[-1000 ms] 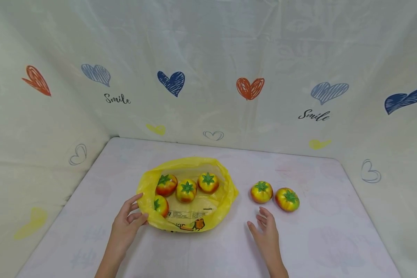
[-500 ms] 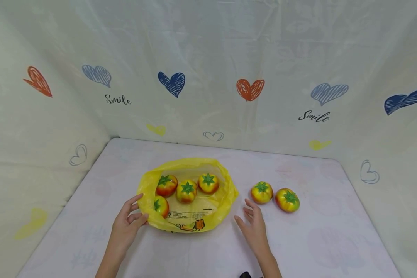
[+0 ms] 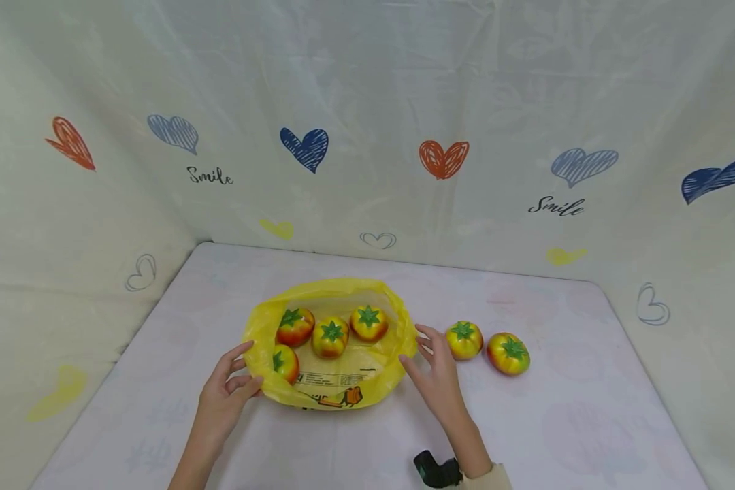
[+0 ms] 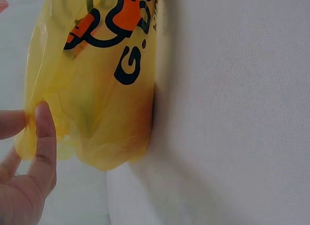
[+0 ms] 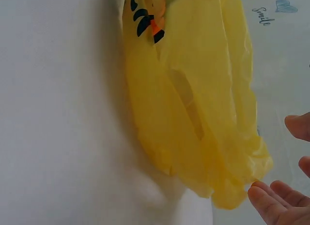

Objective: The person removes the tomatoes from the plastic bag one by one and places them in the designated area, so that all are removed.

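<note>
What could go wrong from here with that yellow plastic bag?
The yellow plastic bag might tear if pulled, since the left hand pinches only its rim. If it tips, the four shiny, round, red-and-yellow fruits with green leafy tops inside could roll out through its open mouth. The right hand might knock the two similar fruits lying close beside it.

Bare left hand: thumb and fingers pinch | bare left forearm: angles forward, inward | bare right hand: thumb stands apart from loosely bent fingers | right forearm: leans forward, inward; pale beige cloth sleeve shows at its lower end
</note>
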A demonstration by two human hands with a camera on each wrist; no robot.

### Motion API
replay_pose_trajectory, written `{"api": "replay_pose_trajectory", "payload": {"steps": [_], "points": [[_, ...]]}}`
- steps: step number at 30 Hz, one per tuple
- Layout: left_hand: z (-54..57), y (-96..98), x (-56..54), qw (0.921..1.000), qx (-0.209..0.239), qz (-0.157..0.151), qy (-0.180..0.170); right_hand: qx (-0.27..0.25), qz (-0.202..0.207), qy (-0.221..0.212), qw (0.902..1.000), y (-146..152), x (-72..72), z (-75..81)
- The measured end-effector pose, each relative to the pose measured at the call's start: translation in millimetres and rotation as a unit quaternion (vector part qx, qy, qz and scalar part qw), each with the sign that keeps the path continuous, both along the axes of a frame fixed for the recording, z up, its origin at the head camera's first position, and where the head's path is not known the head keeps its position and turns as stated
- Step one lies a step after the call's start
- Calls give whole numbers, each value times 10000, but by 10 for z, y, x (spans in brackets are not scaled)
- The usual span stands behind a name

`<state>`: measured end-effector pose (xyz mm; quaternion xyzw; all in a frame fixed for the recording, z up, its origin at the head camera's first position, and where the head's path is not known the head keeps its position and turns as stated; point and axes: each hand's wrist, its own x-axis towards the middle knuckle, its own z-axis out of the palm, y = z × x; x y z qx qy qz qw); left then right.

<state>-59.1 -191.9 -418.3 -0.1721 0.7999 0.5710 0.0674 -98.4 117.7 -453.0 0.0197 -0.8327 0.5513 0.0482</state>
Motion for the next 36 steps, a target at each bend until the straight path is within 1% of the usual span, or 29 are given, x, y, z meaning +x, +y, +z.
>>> {"api": "replay_pose_trajectory", "payload": {"steps": [6, 13, 15, 19, 22, 24, 28, 32, 36], "points": [[-15, 1, 6, 10000, -17, 9, 39, 26, 195, 212, 9996, -114, -99, 90], [-28, 5, -2, 10000, -48, 11, 37, 150, 257, 499, 9983, -202, -186, 180], [-29, 3, 3, 10000, -46, 8, 46, 171, 305, 512, 9981, -225, -217, 197], [-31, -3, 17, 10000, -46, -6, 68, 188, 567, 501, 9970, -277, -300, 203], [-33, -5, 21, 10000, -67, -8, 61, 218, 792, 391, 9959, -323, -360, 208], [-33, -5, 20, 10000, -84, -7, 40, 329, 859, 230, 9955, -355, -393, 220], [-24, -2, 20, 10000, -79, 5, 0, 748, 903, -106, 9930, -414, -464, 228], [-14, -2, 24, 10000, -52, -5, -4, 1040, 941, -380, 9894, -472, -541, 239], [-10, -4, 18, 10000, -44, -9, 6, 1270, 969, -526, 9858, -521, -621, 245]]}}
